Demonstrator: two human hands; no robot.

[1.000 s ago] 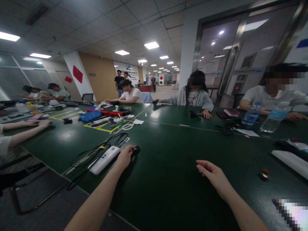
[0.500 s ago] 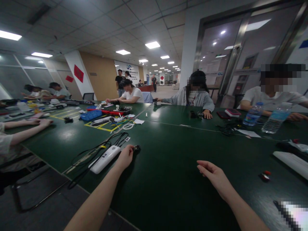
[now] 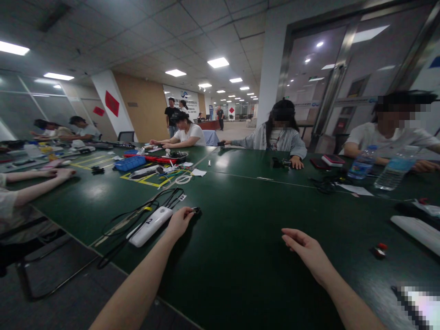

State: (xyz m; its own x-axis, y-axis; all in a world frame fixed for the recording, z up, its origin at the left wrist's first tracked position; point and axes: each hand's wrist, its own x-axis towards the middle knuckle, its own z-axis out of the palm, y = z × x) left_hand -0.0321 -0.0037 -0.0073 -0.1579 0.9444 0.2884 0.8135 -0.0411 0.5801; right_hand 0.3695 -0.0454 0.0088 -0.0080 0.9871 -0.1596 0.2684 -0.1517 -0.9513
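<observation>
My left hand (image 3: 181,222) is closed, with thumb and fingers pinching a small black object with shiny metal parts (image 3: 195,211) at the tabletop; its exact kind is too small to make out. Just left of that hand lies a long white device marked "2" (image 3: 150,227), with black cables (image 3: 137,211) draped over and beyond it. My right hand (image 3: 304,250) hovers over the green table (image 3: 237,238), fingers loosely stretched, holding nothing. Farther right sits a small red-topped metal object (image 3: 380,250).
Blue basket (image 3: 129,163), coloured wires (image 3: 175,175) and a white cable coil (image 3: 183,179) lie ahead left. Two water bottles (image 3: 362,162) stand at the right near a white slab (image 3: 417,233). Co-workers sit around the table; one person's forearms (image 3: 44,181) rest at the left.
My left hand has shifted slightly to the right, and the small black object in it has turned a little. My right hand has hardly moved.
</observation>
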